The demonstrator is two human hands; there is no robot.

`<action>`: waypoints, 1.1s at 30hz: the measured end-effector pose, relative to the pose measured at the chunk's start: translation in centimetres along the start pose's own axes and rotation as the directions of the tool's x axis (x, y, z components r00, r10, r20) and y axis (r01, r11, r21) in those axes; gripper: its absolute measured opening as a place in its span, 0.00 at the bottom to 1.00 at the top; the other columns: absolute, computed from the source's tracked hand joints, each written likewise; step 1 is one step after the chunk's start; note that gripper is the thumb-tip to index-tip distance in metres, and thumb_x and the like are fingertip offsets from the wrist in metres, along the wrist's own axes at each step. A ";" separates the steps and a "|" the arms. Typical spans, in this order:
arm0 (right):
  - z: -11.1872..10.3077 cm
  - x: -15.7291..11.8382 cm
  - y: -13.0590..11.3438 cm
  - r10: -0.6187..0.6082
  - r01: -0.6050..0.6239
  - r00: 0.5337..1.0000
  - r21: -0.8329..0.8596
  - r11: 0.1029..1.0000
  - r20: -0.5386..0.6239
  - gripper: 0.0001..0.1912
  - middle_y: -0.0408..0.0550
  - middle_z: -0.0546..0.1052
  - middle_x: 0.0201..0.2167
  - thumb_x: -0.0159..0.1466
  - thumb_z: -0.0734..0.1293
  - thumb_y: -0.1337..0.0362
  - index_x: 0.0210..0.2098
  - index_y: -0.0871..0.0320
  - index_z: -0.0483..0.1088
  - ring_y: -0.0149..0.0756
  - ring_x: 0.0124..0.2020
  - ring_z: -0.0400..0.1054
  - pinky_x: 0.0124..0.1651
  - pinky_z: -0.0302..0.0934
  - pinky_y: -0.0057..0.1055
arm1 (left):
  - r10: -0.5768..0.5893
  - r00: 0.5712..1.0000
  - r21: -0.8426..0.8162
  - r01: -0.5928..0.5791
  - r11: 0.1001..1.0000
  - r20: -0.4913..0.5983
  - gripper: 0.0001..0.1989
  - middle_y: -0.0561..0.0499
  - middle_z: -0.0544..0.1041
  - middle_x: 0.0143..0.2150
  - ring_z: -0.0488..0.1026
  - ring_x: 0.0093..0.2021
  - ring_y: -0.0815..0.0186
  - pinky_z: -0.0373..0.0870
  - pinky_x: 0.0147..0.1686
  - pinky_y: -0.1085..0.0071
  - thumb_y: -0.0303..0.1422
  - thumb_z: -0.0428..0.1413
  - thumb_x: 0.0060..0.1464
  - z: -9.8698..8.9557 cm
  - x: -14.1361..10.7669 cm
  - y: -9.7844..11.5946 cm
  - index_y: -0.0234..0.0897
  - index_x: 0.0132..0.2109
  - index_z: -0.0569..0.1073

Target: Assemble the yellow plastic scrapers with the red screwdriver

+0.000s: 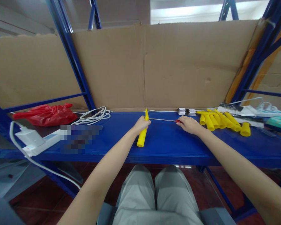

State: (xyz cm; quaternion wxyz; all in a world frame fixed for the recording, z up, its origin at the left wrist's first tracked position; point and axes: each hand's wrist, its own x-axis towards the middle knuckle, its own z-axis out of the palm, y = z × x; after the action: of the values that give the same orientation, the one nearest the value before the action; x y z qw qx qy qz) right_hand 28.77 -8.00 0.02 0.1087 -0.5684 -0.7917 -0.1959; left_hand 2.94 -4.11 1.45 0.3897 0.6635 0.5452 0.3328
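My left hand (141, 124) is wrapped round a yellow plastic piece (142, 139), a tube with a thinner end that sticks up above the fingers. It stands tilted over the blue tabletop. My right hand (189, 125) is closed on the red handle of a screwdriver (162, 119). The long metal shaft points left, and its tip reaches the side of the yellow piece beside my left fingers. Whether the tip sits inside a hole or only touches the piece is hidden. Several similar yellow pieces (210, 122) lie in a pile to the right of my right hand.
Behind the blue tabletop (164, 143) stands a cardboard wall (178, 65). At left are a red plastic bag (49, 115), a coiled white cable (96, 115) and a white power strip (46, 140) with a plug. A striped black-and-white stack (186, 111) sits at the back.
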 end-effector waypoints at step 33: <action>0.2 0.0 -0.4 0.004 -0.006 0.999 0.053 0.999 0.043 0.14 0.54 0.76 0.38 0.66 0.55 0.58 0.37 0.59 0.68 0.40 0.37 0.70 0.38 0.59 0.30 | -0.026 0.999 -0.045 0.028 0.999 0.042 0.14 0.61 0.61 0.17 0.60 0.12 0.73 0.62 0.16 0.75 0.20 0.48 0.46 -0.7 0.3 -0.3 0.33 0.42 0.61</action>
State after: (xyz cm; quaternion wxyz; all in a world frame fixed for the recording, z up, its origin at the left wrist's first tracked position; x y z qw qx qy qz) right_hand 28.40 -8.03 -0.19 0.1074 -0.5713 -0.7974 -0.1621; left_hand 2.29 -3.70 1.51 0.4202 0.6536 0.5383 0.3262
